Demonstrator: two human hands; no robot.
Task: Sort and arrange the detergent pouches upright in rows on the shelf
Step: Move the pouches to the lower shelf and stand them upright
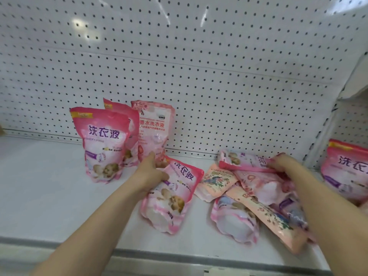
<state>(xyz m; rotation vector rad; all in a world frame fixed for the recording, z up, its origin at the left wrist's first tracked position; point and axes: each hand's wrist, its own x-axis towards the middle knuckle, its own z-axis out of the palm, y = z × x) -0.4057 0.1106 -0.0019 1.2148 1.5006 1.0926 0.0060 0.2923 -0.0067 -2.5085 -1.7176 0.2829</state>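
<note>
Pink pouches (171, 196) lie jumbled on white shelf (49, 196).

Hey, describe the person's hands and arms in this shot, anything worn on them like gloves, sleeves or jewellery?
Both forearms are bare as far as the frame shows: no sleeves in view. The left hand and right hand wear no gloves. No watch, bracelet or ring is visible, though the image is slightly blurred.

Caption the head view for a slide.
Left hand grips a tilted pink pouch; right hand reaches a jumbled pile.
</note>
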